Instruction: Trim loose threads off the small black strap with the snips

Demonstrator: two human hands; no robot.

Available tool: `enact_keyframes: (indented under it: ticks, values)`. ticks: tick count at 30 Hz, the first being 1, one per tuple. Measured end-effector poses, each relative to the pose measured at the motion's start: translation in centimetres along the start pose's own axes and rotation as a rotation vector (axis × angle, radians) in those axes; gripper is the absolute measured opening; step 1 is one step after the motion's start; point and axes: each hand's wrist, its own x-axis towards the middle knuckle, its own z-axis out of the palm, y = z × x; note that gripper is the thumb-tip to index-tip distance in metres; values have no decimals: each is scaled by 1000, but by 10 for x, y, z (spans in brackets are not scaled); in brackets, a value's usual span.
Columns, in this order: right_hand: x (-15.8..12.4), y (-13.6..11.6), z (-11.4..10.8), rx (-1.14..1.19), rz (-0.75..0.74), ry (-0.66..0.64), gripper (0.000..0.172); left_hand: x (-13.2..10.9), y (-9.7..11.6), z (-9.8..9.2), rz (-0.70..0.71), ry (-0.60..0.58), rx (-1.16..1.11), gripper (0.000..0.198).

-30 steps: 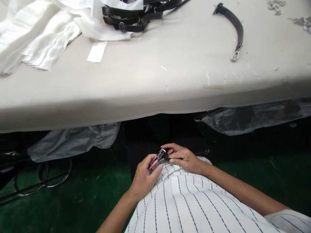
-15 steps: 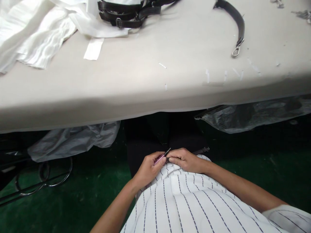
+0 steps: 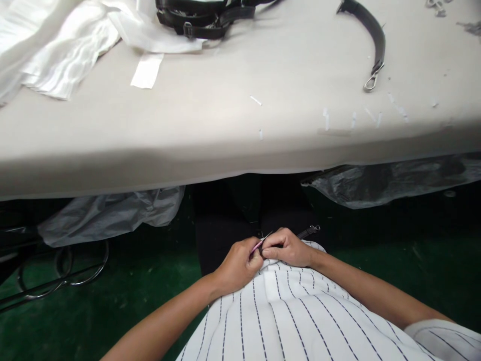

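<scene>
Just above my lap, my left hand [image 3: 240, 264] is closed around a slim pink tool [image 3: 256, 246] with a thin, dark pointed tip; its exact kind is too small to make out. My right hand [image 3: 288, 248] pinches a black strap [image 3: 303, 234], whose metal clip end sticks out beyond the knuckles to the right. The tool's tip crosses close by the right fingertips, where the strap's other end is mostly hidden between the hands. Both hands rest near the striped white cloth [image 3: 278, 301] over my body.
The pale covered table [image 3: 210, 115] stands in front. On it lie a bundle of black straps [image 3: 205, 30], white sheets [image 3: 75, 55], a single strap with a snap hook [image 3: 370, 35], metal hooks [image 3: 438, 7] and small white scraps. Plastic bags [image 3: 116, 215] hang below its edge.
My left hand has shifted slightly right and turned, its fingers now tighter against the right hand. The pink tool has moved right with it; the strap's clip end has tilted a little upward.
</scene>
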Motion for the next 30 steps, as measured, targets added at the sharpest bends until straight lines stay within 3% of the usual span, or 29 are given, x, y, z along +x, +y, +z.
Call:
enact_keyframes:
  ticks: [9,17,25,30]
  values:
    - [0,11,-8,137,112,-31,22,0,-12,12,-62,38,-156,15]
    - [1,8,-8,-21,23,98,23,2,-12,1,-54,75,-406,33]
    - [6,-6,-7,10,-9,30,24,-3,-19,12,-45,230,-361,38]
    - [5,0,-7,-19,-32,86,21,1,-18,13,-52,286,-361,39]
